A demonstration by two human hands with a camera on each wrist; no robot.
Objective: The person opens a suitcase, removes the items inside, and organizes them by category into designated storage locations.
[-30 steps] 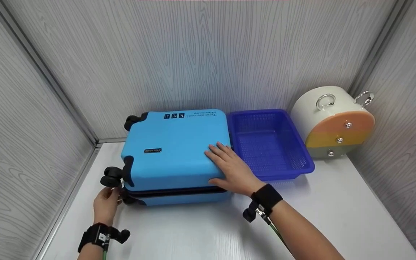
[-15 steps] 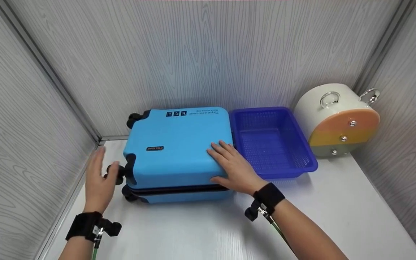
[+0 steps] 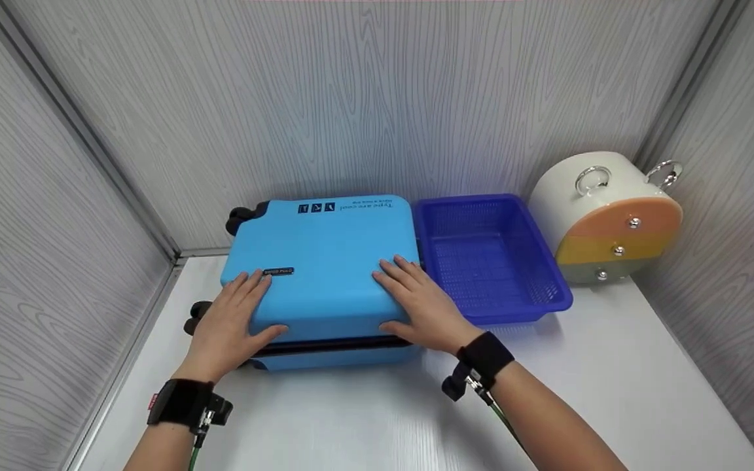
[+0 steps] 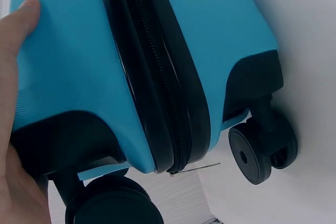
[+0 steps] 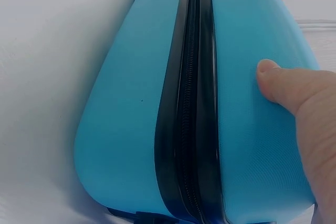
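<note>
A blue hard-shell suitcase (image 3: 324, 255) lies flat on the white table, its wheels toward the left. My left hand (image 3: 225, 330) rests on its top near the front left corner, fingers straight and thumb over the front edge. On the front right part of the top rests my right hand (image 3: 426, 306), fingers spread. Black trim and a zipper (image 5: 188, 98) run along the side facing me. In the left wrist view, a thin zipper pull (image 4: 197, 169) sticks out by the wheel end, between two black wheels (image 4: 251, 149).
Right of the suitcase stands a purple-blue plastic basket (image 3: 482, 322). Beyond it, at the back right, is a cream rounded container (image 3: 576, 196) with silver ring handles and an orange, yellow and green front. Wood-grain panels (image 3: 377, 98) enclose the back and both sides.
My left hand has left the suitcase's front wheel corner, lifted with fingers extended, and come down on the suitcase's top. The right hand has stayed in place.
</note>
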